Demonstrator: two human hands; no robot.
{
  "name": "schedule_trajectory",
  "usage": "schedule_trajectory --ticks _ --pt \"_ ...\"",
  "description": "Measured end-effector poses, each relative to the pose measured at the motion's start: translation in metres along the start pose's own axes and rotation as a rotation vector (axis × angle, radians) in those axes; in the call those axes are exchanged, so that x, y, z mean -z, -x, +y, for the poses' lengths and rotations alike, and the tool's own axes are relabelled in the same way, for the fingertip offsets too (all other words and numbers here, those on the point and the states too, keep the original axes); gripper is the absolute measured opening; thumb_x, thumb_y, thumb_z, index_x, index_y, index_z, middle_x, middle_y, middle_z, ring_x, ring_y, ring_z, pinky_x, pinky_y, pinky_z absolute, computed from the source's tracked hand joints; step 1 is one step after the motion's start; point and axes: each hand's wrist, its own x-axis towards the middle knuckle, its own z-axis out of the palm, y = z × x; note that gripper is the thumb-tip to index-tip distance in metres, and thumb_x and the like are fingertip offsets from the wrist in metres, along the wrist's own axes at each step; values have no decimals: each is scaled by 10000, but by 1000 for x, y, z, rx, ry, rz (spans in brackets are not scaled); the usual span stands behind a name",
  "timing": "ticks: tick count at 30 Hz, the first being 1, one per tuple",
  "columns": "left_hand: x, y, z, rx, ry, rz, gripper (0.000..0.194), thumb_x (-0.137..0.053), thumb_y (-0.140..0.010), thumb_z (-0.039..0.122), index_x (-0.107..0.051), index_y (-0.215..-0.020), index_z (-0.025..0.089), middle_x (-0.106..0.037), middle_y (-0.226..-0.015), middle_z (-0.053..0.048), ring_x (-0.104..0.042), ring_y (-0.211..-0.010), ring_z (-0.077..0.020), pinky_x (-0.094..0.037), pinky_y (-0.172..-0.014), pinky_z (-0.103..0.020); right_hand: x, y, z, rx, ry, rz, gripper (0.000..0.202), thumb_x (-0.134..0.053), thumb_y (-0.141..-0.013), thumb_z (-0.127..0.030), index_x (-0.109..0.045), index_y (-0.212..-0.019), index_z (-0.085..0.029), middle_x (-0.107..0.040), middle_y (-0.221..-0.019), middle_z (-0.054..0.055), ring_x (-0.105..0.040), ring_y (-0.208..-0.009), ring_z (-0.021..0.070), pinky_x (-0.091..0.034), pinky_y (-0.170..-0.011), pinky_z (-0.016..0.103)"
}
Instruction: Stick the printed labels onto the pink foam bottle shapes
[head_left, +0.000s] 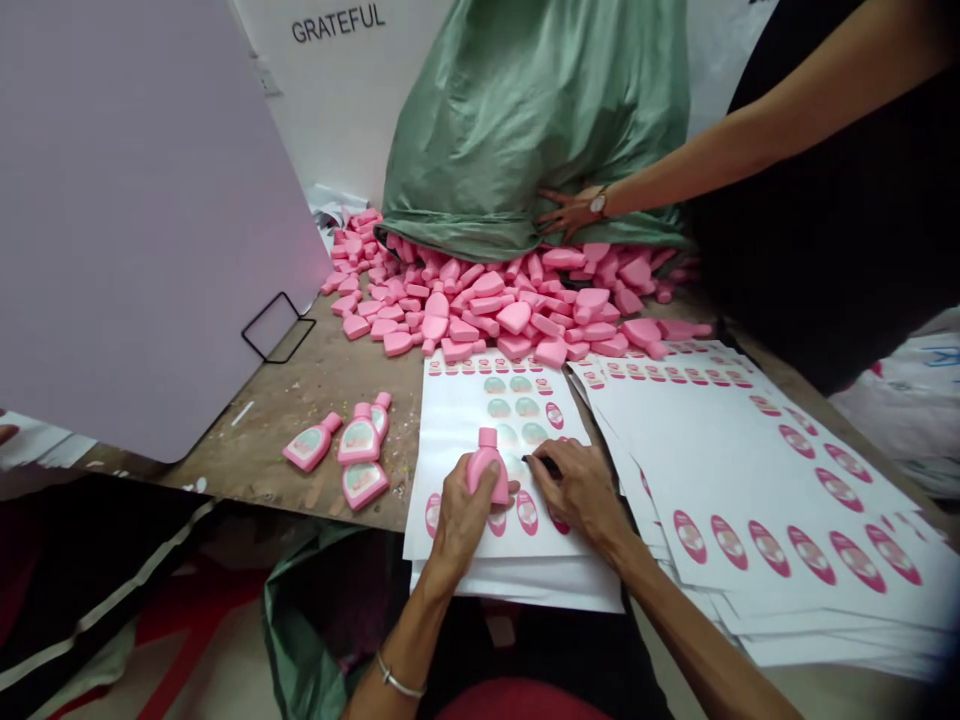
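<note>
My left hand [461,512] is closed around a small pink bottle [487,462], held upright with its cap away from me, above a white sticker sheet [450,420]. No label shows on the side of it that I see. Beside it, over the sheet's right part, my right hand [577,487] has its fingers bent together around a small dark thing too tiny to make out. Round green and oval pink stickers are printed on the sheet. Several pink bottles with labels [360,437] lie on the table to the left.
A big heap of pink bottles [514,318] spreads below a green sack [525,120], on which another person's hand [574,212] rests. More sticker sheets [712,450] are stacked at right. A pale board [150,200] with a black wire stand [277,330] is at left.
</note>
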Motion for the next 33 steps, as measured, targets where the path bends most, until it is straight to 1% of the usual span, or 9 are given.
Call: schedule_trajectory --ticks 3,6,9,12,15,20,23,28,33 --pt "1 0 -1 1 -1 -17 405 -575 -828 485 -548 -1024 132 -624 -910 -98 -704 -815 -245 -549 -637 -278 -2 -2 0 -30 -24 -18 135 -573 -841 -293 -577 -738 -205 -627 -690 3 -546 -702 165 -300 -692 304" --pt "2 -1 -3 -18 2 -25 397 -572 -828 488 -555 -1023 143 -628 -912 -83 -704 -804 -232 -557 -661 -286 -5 -3 -4 -30 0 16 166 -623 -804 -344 -568 -740 -202 -622 -675 3 -537 -685 168 -306 -691 307" --pt "2 0 -3 -28 14 13 422 -597 -801 504 -576 -1026 146 -657 -892 -76 -700 -776 -225 -564 -671 -299 -7 -2 -7 26 -17 73 169 -594 -829 -344 -568 -749 -198 -625 -679 10 -537 -687 170 -319 -720 317" --pt "1 2 1 2 55 29 466 -578 -809 516 -559 -1072 131 -678 -790 -71 -699 -732 -221 -571 -691 -328 -5 -3 -2 10 -45 105 179 -575 -849 -363 -584 -792 -194 -646 -720 24 -550 -702 176 -326 -713 316" --pt "0 4 6 24 72 27 481 -560 -821 521 -544 -1082 117 -670 -712 -63 -702 -706 -217 -570 -718 -344 -2 -4 4 8 40 57 187 -548 -871 -375 -602 -845 -198 -667 -764 38 -563 -732 191 -307 -718 331" --pt "-1 5 9 22 64 37 473 -590 -800 517 -544 -1062 126 -666 -790 -77 -708 -713 -228 -572 -656 -325 -1 -4 0 61 111 12 180 -537 -879 -359 -603 -851 -194 -672 -776 49 -567 -763 204 -286 -752 358" --pt "-1 6 9 30 44 20 469 -559 -819 522 -531 -1076 132 -668 -764 -70 -709 -709 -226 -571 -650 -321 -5 -6 -2 26 31 33 178 -586 -844 -369 -591 -804 -195 -656 -730 33 -560 -724 195 -315 -746 351" --pt "0 5 5 14 45 36 474 -519 -842 532 -526 -1079 122 -658 -690 -56 -698 -679 -215 -574 -630 -321 -7 -7 3 -51 -217 63 203 -660 -775 -376 -558 -719 -209 -615 -678 3 -549 -649 158 -390 -686 305" --pt "3 3 1 -24 190 69 460 -499 -852 544 -560 -1023 122 -664 -870 -95 -681 -707 -180 -580 -644 -306 -5 -8 8 -65 -241 21 204 -636 -789 -414 -587 -756 -219 -640 -700 12 -567 -644 163 -403 -657 305"
